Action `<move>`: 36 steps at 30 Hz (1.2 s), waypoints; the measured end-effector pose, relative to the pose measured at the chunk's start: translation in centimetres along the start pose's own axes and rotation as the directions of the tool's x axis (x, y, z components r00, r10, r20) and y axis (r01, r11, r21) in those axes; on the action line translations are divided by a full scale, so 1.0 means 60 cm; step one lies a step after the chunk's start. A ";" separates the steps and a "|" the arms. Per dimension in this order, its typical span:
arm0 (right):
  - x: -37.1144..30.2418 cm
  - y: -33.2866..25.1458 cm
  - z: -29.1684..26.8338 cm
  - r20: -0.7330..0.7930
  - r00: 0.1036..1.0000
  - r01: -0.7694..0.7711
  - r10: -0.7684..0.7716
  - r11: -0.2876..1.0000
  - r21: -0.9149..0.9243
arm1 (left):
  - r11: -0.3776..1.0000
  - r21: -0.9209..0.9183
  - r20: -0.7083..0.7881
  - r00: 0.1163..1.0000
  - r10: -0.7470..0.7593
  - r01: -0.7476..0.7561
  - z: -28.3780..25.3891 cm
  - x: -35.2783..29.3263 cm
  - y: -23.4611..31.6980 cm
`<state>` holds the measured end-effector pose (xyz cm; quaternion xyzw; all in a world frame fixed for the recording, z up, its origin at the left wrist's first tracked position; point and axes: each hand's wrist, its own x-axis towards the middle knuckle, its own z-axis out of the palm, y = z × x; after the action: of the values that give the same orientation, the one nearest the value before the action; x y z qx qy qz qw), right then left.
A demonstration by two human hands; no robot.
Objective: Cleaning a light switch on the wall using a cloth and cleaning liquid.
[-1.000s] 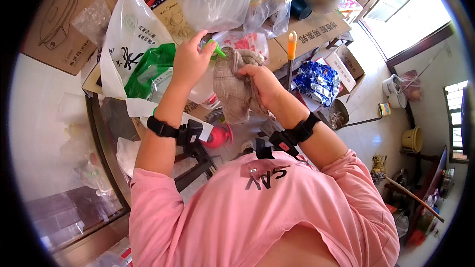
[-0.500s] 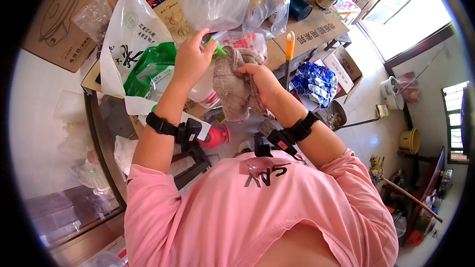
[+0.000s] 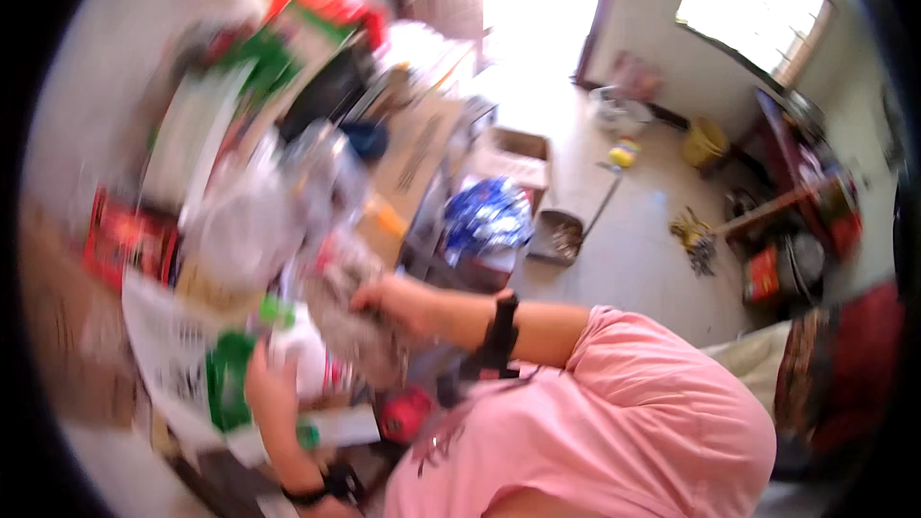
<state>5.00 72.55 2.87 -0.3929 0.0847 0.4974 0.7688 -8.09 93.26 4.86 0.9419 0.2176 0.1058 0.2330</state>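
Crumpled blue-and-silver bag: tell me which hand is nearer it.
Right. The right hand, its grip on the cloth, is below and left of the crumpled bag in the picture; the left hand is farther down and left, beside the white bottle.

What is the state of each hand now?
Left hand: at the white bottle; blur hides its grip.
Right hand: closed, holding the grey-brown cloth.

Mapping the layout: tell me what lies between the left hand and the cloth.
Head view: a white bottle is between the left hand and the cloth.
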 end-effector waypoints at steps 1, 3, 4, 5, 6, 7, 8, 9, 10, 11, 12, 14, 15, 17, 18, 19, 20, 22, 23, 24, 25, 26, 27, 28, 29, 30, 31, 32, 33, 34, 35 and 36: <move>0.000 -0.001 -0.023 0.027 1.000 0.010 -0.008 0.996 -0.089 | 0.996 -0.052 -0.010 0.997 -0.075 0.074 0.000 -0.009 -0.007; -0.050 -0.008 -0.040 -0.005 0.991 0.130 -0.130 0.991 0.017 | 0.999 -0.019 -0.034 0.999 -0.026 0.026 0.028 -0.004 -0.052; -0.091 -0.022 -0.047 -0.013 0.994 0.107 -0.107 0.994 0.032 | 1.000 -0.006 -0.060 0.998 -0.010 0.010 0.028 0.000 -0.044; -0.127 -0.028 -0.055 -0.017 0.982 0.191 -0.190 0.980 0.056 | 0.998 0.053 -0.023 0.999 -0.034 0.035 0.014 -0.001 -0.012; -0.146 -0.028 -0.080 -0.061 0.977 0.206 -0.202 0.976 0.072 | 0.991 0.116 0.013 0.998 -0.062 0.060 -0.004 -0.008 0.019; -0.164 -0.025 -0.103 -0.099 0.974 0.214 -0.205 0.973 0.088 | 0.995 0.095 0.013 0.999 -0.029 0.028 -0.016 -0.013 0.033; -0.189 -0.025 -0.108 -0.108 0.967 0.239 -0.230 0.968 0.079 | 0.998 0.068 -0.015 1.000 0.011 -0.010 -0.031 -0.020 0.035; -0.219 -0.023 -0.111 -0.197 0.939 0.304 -0.282 0.949 0.088 | 0.998 0.041 -0.043 0.998 0.051 -0.049 -0.041 -0.029 0.032; -0.242 -0.021 -0.118 -0.278 0.903 0.363 -0.326 0.927 0.091 | 0.997 0.017 -0.078 0.994 0.083 -0.082 -0.049 -0.039 0.028; -0.260 -0.019 -0.130 -0.276 0.897 0.379 -0.345 0.922 0.078 | 0.994 -0.005 -0.116 0.987 0.109 -0.110 -0.058 -0.050 0.026; -0.280 -0.014 -0.149 -0.331 0.863 0.437 -0.383 0.893 0.106 | 0.989 -0.029 -0.143 0.980 0.141 -0.146 -0.062 -0.058 0.035; -0.318 -0.007 -0.202 -0.396 0.809 0.518 -0.434 0.845 0.132 | 0.982 0.022 -0.074 0.979 0.189 -0.188 -0.066 -0.063 0.075; -0.340 -0.002 -0.230 -0.434 0.772 0.563 -0.465 0.817 0.127 | 0.973 0.080 -0.009 0.976 0.219 -0.217 -0.068 -0.068 0.098; -0.377 0.008 -0.275 -0.485 0.737 0.605 -0.470 0.780 0.162 | 0.951 0.070 0.100 0.950 0.295 -0.303 -0.066 -0.084 0.145; -0.396 0.015 -0.306 -0.487 0.734 0.612 -0.474 0.772 0.171 | 0.938 0.043 0.149 0.930 0.335 -0.345 -0.063 -0.094 0.172; -0.415 0.021 -0.345 -0.501 0.705 0.648 -0.502 0.743 0.167 | 0.921 0.008 0.187 0.906 0.380 -0.389 -0.053 -0.103 0.206; -0.436 0.032 -0.359 -0.520 0.677 0.680 -0.520 0.713 0.172 | 0.904 -0.027 0.220 0.880 0.422 -0.427 -0.043 -0.116 0.238; -0.512 0.035 -0.379 -0.550 0.663 0.704 -0.508 0.674 0.227 | 0.858 -0.087 0.275 0.816 0.509 -0.506 -0.016 -0.137 0.313; -0.553 0.034 -0.383 -0.481 0.670 0.728 -0.566 0.628 0.274 | 0.834 -0.122 0.296 0.782 0.548 -0.538 -0.001 -0.148 0.351; -0.590 0.041 -0.398 -0.414 0.661 0.749 -0.626 0.581 0.318 | 0.808 -0.153 0.314 0.747 0.586 -0.570 0.015 -0.161 0.389; -0.615 0.052 -0.434 -0.423 0.626 0.779 -0.655 0.543 0.312 | 0.787 -0.177 0.324 0.720 0.613 -0.590 0.033 -0.172 0.423; -0.648 0.067 -0.459 -0.445 0.608 0.794 -0.657 0.515 0.324 | 0.774 -0.192 0.344 0.697 0.629 -0.604 0.053 -0.183 0.461; -0.677 0.077 -0.482 -0.454 0.570 0.821 -0.685 0.498 0.280 | 0.774 -0.203 0.348 0.695 0.629 -0.600 0.074 -0.197 0.494; -0.705 0.086 -0.504 -0.462 0.533 0.844 -0.709 0.480 0.238 | 0.794 -0.193 0.371 0.706 0.603 -0.576 0.096 -0.208 0.528; -0.733 0.092 -0.525 -0.471 0.534 0.844 -0.702 0.474 0.251 | 0.811 -0.183 0.387 0.717 0.579 -0.556 0.117 -0.222 0.564; -0.760 0.093 -0.545 -0.503 0.515 0.856 -0.694 0.444 0.265 | 0.858 -0.158 0.411 0.757 0.507 -0.489 0.141 -0.233 0.587; -0.788 0.102 -0.559 -0.543 0.494 0.869 -0.679 0.406 0.282 | 0.819 -0.217 0.358 0.737 0.573 -0.531 0.181 -0.230 0.602; -0.816 0.108 -0.575 -0.547 0.514 0.857 -0.660 0.411 0.310 | 0.777 -0.271 0.300 0.718 0.629 -0.568 0.219 -0.231 0.611; -0.844 0.118 -0.595 -0.590 0.444 0.895 -0.674 0.357 0.266 | 0.734 -0.330 0.312 0.666 0.678 -0.593 0.257 -0.234 0.648; -0.872 0.124 -0.612 -0.608 0.391 0.919 -0.691 0.320 0.228 | 0.702 -0.375 0.306 0.634 0.711 -0.606 0.278 -0.249 0.695; -0.896 0.133 -0.624 -0.623 0.411 0.911 -0.666 0.325 0.254 | 0.676 -0.407 0.307 0.605 0.735 -0.615 0.296 -0.264 0.730; -0.913 0.140 -0.632 -0.662 0.338 0.941 -0.669 0.264 0.214 | 0.649 -0.436 0.301 0.578 0.758 -0.623 0.308 -0.276 0.757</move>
<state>-18.99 9.86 1.38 -0.2277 0.1801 -0.1419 0.9463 -0.73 42.20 9.21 0.9032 -0.2503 -0.0065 0.3486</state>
